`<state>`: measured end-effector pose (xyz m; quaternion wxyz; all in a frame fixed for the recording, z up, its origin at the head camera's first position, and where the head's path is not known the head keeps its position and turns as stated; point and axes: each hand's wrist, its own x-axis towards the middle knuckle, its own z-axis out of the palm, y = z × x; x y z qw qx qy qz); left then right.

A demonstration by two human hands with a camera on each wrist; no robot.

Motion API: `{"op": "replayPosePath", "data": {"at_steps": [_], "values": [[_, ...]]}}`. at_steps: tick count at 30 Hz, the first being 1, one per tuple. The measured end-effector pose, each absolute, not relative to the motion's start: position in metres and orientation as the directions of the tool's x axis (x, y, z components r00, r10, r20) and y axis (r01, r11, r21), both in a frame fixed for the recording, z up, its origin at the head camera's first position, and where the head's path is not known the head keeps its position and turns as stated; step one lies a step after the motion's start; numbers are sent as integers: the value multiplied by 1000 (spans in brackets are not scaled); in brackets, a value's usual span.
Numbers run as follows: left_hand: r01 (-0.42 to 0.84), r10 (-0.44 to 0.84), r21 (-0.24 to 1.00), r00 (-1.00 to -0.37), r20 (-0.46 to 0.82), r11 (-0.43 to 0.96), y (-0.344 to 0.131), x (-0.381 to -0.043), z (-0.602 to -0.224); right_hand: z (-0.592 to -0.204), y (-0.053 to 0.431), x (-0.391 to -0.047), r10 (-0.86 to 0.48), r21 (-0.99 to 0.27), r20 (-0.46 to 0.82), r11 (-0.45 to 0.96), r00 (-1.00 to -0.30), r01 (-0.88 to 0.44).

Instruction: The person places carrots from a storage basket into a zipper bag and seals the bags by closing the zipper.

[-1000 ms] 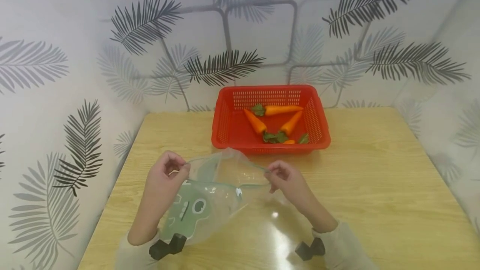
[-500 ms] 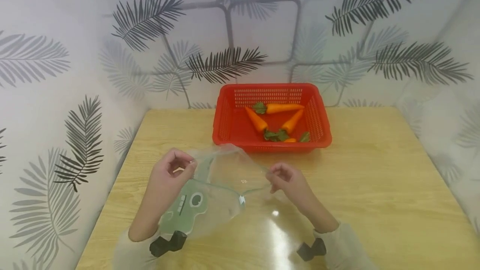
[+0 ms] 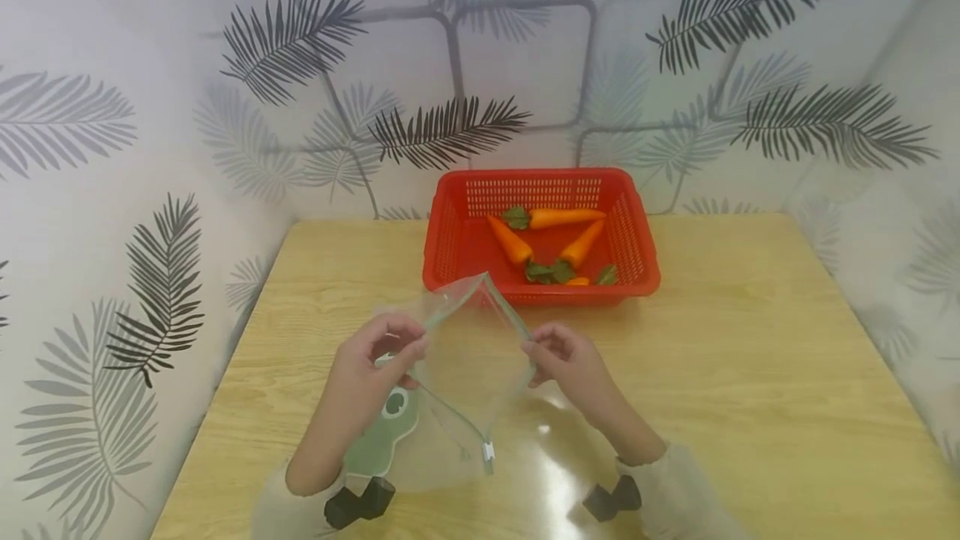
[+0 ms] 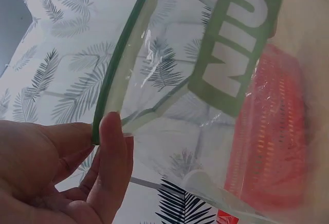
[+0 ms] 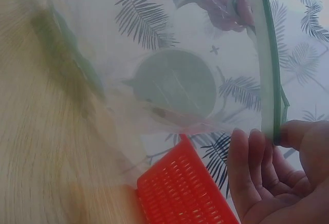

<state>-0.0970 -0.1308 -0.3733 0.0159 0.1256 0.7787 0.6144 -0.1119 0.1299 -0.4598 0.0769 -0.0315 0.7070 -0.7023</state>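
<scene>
Clear plastic zip bag with green rims (image 3: pixel 468 357) is stretching between left hand (image 3: pixel 375 363) and right hand (image 3: pixel 566 359)

Far left, a white wall covering printed with grey and black leaves (image 3: pixel 82 215) is running beside the pale, wood-grained worktop (image 3: pixel 750 357). The left hand is pinching the bag's left rim between thumb and fingers. Just below it, a green cartoon print with a round eye (image 3: pixel 384 438) is showing, partly covered by that hand. Between the hands, above the worktop, the bag's mouth is forming a diamond, a small white slider (image 3: pixel 488 450) sitting at its lowest corner. In the head view, the bag's top corner is overlapping a red rectangular plastic basket with slotted walls (image 3: pixel 570 292); whether they are touching is unclear. Inside the basket, orange carrots with green leafy tops (image 3: pixel 510 240) are lying at angles. Farther right, the right hand is pinching the opposite rim between thumb and fingers.
</scene>
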Motion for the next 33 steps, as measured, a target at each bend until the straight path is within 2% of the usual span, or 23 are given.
{"op": "replayPosePath", "data": {"at_steps": [5,14,21,25,33], "values": [[144,222,970,-970,98,198,-134,-94,-377,-459,129,-113,-143,-997,-73,16,-987,72],[138,318,970,-946,69,202,-137,-90,-374,-461,130,-116,-153,-998,-59,-8,-986,61],[115,186,975,-979,79,192,-140,-94,-376,-459,131,-117,-165,-997,-67,-22,-984,71],[106,113,987,-989,92,121,-144,-97,-381,-458,128,-117,-171,-997,-33,-67,-985,45],[-51,104,997,-994,-45,-51,-145,-96,-385,-456,120,-118,-159,-993,2,-119,-987,17]]}}
